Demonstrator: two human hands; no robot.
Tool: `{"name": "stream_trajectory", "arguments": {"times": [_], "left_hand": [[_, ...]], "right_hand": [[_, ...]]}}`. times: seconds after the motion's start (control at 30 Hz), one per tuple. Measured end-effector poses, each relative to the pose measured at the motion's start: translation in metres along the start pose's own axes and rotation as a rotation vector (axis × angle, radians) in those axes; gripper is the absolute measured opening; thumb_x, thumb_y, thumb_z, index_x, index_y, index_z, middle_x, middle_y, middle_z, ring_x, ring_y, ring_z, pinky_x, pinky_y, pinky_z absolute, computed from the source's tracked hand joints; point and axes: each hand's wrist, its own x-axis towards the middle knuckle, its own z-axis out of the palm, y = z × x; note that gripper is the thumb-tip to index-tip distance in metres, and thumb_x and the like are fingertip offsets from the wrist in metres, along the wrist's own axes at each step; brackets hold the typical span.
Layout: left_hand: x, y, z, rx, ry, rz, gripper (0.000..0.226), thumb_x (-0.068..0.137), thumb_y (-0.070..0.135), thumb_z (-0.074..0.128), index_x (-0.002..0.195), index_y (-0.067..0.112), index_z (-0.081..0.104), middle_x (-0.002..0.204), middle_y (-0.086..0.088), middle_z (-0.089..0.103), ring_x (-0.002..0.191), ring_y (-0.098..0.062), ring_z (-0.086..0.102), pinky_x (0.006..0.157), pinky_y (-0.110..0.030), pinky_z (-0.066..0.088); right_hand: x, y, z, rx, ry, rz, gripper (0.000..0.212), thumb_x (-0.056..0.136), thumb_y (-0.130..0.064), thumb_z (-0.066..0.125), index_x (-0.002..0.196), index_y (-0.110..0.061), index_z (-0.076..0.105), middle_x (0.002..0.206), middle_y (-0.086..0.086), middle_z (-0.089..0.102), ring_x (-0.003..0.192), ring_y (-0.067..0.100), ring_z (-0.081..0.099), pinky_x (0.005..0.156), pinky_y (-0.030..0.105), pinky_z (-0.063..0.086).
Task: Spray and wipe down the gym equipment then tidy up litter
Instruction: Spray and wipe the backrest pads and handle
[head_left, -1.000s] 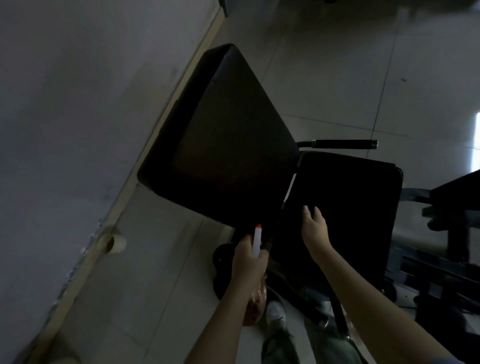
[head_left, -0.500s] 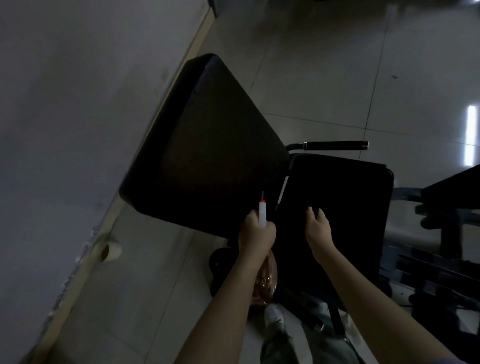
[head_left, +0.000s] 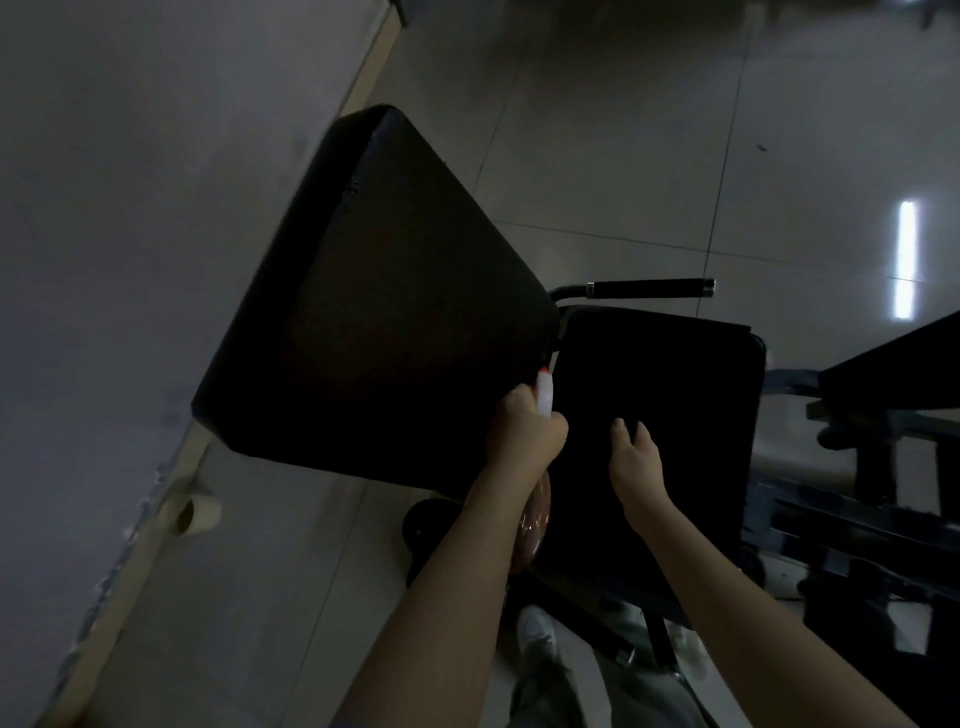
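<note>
Beside the grey wall (head_left: 130, 208), the bench's black backrest pad (head_left: 395, 312) stood tilted up over the tiled floor (head_left: 597, 130). The left hand (head_left: 524, 436) was curled round a spray bottle (head_left: 544, 397), its white nozzle at the gap before the seat pad (head_left: 675, 374). The right hand (head_left: 635, 457) rested on that seat pad; too dark to tell whether it gripped anything.

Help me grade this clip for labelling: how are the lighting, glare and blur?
Head view: underexposed, so the black padded bench backrest and black seat pad lose detail; a bright strip of glare on the glossy tiled floor; the top edge looks smeared; left hand and its white-nozzled spray bottle look sharp.
</note>
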Motion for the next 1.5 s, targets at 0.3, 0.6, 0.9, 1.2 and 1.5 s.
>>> {"name": "stream_trajectory", "arguments": {"times": [0.3, 0.6, 0.9, 1.2, 1.5], "left_hand": [[-0.037, -0.051, 0.022, 0.054, 0.089, -0.029, 0.037, 0.09, 0.015, 0.047, 0.127, 0.01, 0.049, 0.115, -0.01, 0.058, 0.098, -0.021, 0.06, 0.085, -0.036, 0.052], [-0.054, -0.081, 0.027, 0.092, 0.139, 0.017, 0.042, 0.091, 0.017, 0.047, 0.132, 0.011, 0.044, 0.115, -0.014, 0.057, 0.102, -0.028, 0.059, 0.091, -0.045, 0.05], [-0.071, -0.13, 0.024, -0.167, 0.16, 0.019, 0.05, 0.088, 0.01, 0.052, 0.137, 0.018, 0.044, 0.117, -0.005, 0.06, 0.093, -0.008, 0.061, 0.062, -0.004, 0.044], [-0.077, -0.18, 0.008, -0.141, 0.203, 0.101, 0.028, 0.085, 0.009, 0.056, 0.113, 0.011, 0.056, 0.085, 0.002, 0.056, 0.069, -0.004, 0.053, 0.056, -0.005, 0.04], [-0.075, -0.209, -0.002, -0.158, 0.168, 0.142, 0.034, 0.086, 0.006, 0.054, 0.12, 0.01, 0.056, 0.085, 0.0, 0.058, 0.071, -0.004, 0.057, 0.06, -0.012, 0.043]], "right_hand": [[-0.003, 0.006, 0.004, -0.053, -0.02, -0.025, 0.042, 0.102, -0.031, 0.037, 0.139, -0.014, 0.039, 0.121, 0.01, 0.057, 0.104, 0.026, 0.059, 0.083, 0.043, 0.052], [-0.016, 0.026, 0.017, -0.037, -0.166, -0.069, 0.039, 0.101, -0.033, 0.036, 0.135, -0.013, 0.044, 0.114, 0.013, 0.059, 0.099, 0.03, 0.061, 0.073, 0.035, 0.053], [-0.023, 0.056, 0.032, -0.118, -0.23, -0.052, 0.051, 0.1, -0.04, 0.037, 0.141, -0.009, 0.04, 0.136, 0.018, 0.049, 0.124, 0.036, 0.048, 0.101, 0.053, 0.042], [-0.039, 0.047, 0.069, 0.058, -0.191, 0.028, 0.06, 0.097, -0.054, 0.034, 0.144, -0.016, 0.034, 0.142, 0.013, 0.044, 0.128, 0.033, 0.045, 0.105, 0.052, 0.039], [-0.046, 0.031, 0.135, 0.206, -0.155, -0.026, 0.058, 0.099, -0.051, 0.022, 0.15, -0.038, -0.004, 0.16, 0.002, 0.006, 0.145, 0.026, 0.013, 0.116, 0.05, 0.019]]}}
